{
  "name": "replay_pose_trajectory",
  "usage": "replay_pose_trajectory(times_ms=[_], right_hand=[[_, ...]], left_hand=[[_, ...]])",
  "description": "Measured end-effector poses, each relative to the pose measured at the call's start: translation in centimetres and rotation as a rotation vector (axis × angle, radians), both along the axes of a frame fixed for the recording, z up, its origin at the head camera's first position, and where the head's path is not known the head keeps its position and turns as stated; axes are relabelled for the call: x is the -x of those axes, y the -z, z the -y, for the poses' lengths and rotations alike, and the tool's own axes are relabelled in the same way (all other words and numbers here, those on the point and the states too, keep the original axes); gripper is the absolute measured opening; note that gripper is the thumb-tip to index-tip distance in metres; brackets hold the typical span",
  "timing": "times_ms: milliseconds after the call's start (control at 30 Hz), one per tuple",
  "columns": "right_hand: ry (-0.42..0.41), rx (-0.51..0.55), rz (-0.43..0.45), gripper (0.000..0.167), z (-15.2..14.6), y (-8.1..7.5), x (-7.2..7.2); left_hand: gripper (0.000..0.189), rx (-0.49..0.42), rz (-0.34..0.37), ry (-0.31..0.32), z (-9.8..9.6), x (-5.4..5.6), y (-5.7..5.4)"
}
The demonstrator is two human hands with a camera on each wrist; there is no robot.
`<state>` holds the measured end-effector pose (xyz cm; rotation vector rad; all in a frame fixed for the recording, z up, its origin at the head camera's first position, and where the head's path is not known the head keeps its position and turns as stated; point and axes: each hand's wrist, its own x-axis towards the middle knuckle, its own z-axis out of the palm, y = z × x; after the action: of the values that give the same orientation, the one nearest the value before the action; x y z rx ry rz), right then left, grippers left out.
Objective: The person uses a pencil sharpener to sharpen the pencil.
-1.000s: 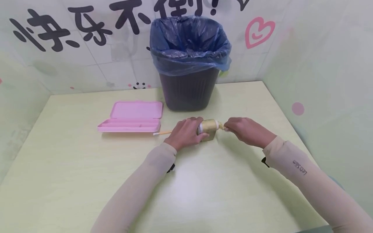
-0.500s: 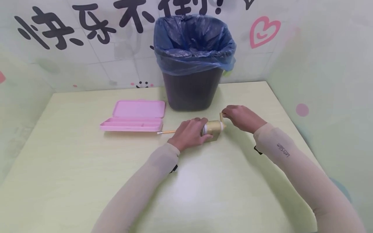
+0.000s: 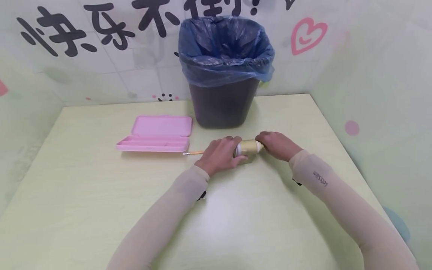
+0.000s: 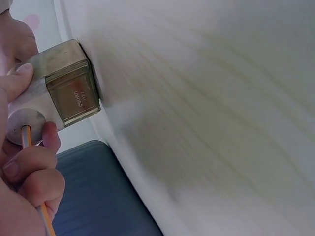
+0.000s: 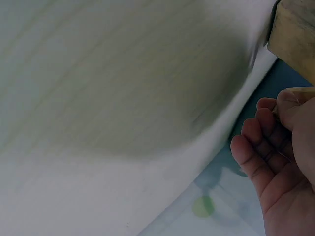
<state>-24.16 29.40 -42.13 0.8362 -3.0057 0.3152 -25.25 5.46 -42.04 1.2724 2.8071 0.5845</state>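
Note:
A gold and white crank pencil sharpener (image 3: 248, 146) sits on the table in the head view. My left hand (image 3: 219, 154) grips its body from the left. In the left wrist view, an orange-striped pencil (image 4: 47, 216) enters the round white hole in the sharpener's face, with lower fingers of that hand curled around it. The see-through shavings drawer (image 4: 76, 96) faces the tabletop side. At the sharpener's other end, my right hand (image 3: 278, 145) pinches the crank handle (image 5: 301, 90), mostly hidden by the fingers. The pencil's tip is hidden inside the sharpener.
An open pink pencil case (image 3: 153, 144) lies on the table (image 3: 162, 217), left of the hands. Behind them stands a dark bin (image 3: 221, 107) lined with a blue plastic bag. Walls rise at the back and right.
My right hand has gone up with the crank and come back down and slightly left, turning it. The left hand keeps its grip on the sharpener and pencil. The head view has shifted slightly.

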Motion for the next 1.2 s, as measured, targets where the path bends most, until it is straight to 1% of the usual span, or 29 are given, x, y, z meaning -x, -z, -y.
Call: replay_pose_trajectory(times_ms=[133,267,333,433,500,567,667,800,900,967,1067,1133,1200], right_hand=[[-0.005,0.006,-0.007,0.013,0.1,0.3,-0.3],[0.005,0.016,0.023,0.009,-0.1,0.6,-0.6],[0.022,0.034,0.054,0.007,-0.1,0.7,-0.9],[0.012,0.07,0.108,0.004,-0.2,1.0,-1.9],[-0.015,0.091,0.121,0.006,-0.2,1.1,-2.7],[-0.054,0.1,0.105,0.005,-0.1,1.0,-3.5],[-0.081,0.092,0.055,0.004,0.0,0.8,-4.6],[-0.099,0.067,0.025,0.008,0.0,-0.2,-5.8],[-0.11,0.055,0.016,0.005,0.0,-1.3,-6.4],[-0.108,0.062,0.007,0.003,-0.1,-2.3,-6.5],[-0.092,0.074,-0.043,0.004,-0.3,-3.9,-6.1],[-0.076,0.076,-0.072,0.006,-0.4,-4.9,-5.5],[-0.057,0.064,-0.091,0.006,-0.5,-5.5,-4.8]], left_hand=[[0.044,0.006,-0.011,-0.014,-0.1,-0.1,-0.1],[0.044,0.004,-0.016,-0.007,-0.1,0.0,-0.1],[0.044,-0.001,-0.017,-0.002,-0.1,0.0,-0.1],[0.044,0.004,-0.013,0.0,-0.1,0.0,-0.1],[0.043,0.01,-0.007,-0.007,0.0,0.0,-0.2],[0.042,0.017,-0.004,-0.011,0.0,0.1,-0.2],[0.04,0.016,0.005,-0.009,0.0,0.1,-0.2],[0.04,0.019,0.025,-0.006,0.0,0.1,-0.3],[0.039,0.015,0.033,-0.009,0.0,0.1,-0.4],[0.039,0.012,0.034,-0.011,0.0,0.1,-0.4],[0.039,0.011,0.032,-0.006,0.0,0.1,-0.5],[0.038,0.011,0.037,-0.002,-0.1,0.0,-0.5],[0.039,0.011,0.045,0.0,-0.2,-0.1,-0.4]])
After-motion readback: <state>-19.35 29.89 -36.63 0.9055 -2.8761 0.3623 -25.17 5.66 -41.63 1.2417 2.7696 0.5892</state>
